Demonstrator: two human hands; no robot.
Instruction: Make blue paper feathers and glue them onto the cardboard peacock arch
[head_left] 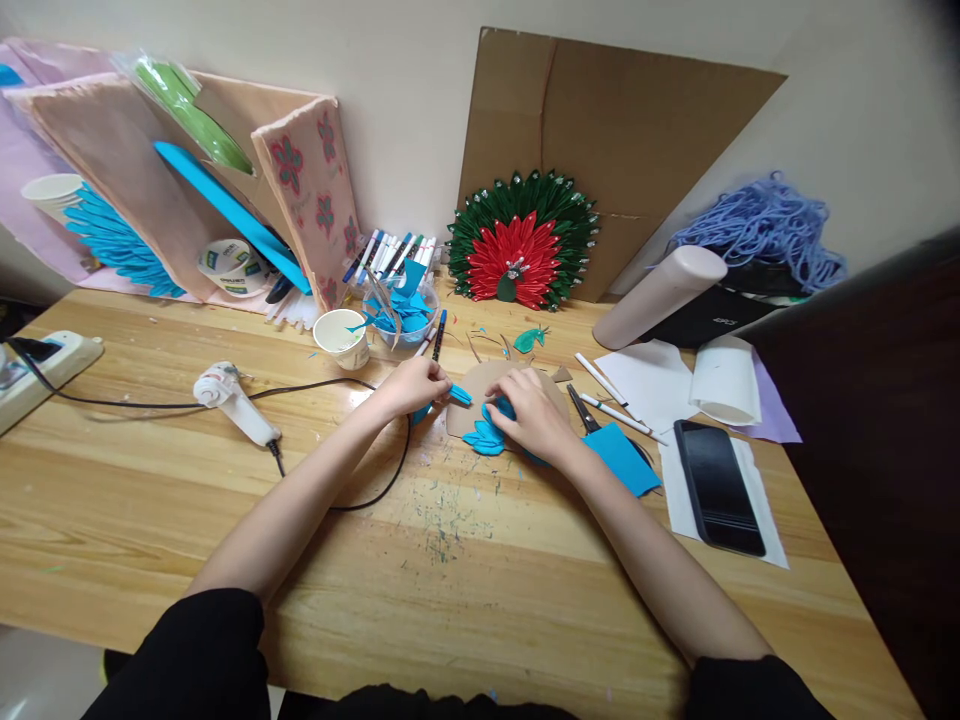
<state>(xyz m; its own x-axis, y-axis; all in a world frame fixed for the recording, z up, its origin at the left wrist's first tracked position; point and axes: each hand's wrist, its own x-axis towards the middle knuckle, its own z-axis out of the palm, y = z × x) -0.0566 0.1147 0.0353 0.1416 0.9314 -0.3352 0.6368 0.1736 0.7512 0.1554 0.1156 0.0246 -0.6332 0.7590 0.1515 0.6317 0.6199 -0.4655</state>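
My left hand [415, 386] pinches a small blue paper petal [460, 394] at the left edge of a round brown cardboard disc [478, 383] lying on the wooden table [465, 580]. My right hand [531, 415] presses down on a cluster of blue paper petals [485, 438] stuck along the disc's near edge; its fingers cover part of them. Both hands are close together near the middle of the table.
A white glue gun [232, 396] with a black cord lies to the left. A paper cup [343, 337] and a bowl of blue petals [400, 315] stand behind the hands. Scissors [583, 410], blue paper [622, 458], a phone [718, 487] and white sheets lie right. A red-green paper flower [523, 242] leans on cardboard.
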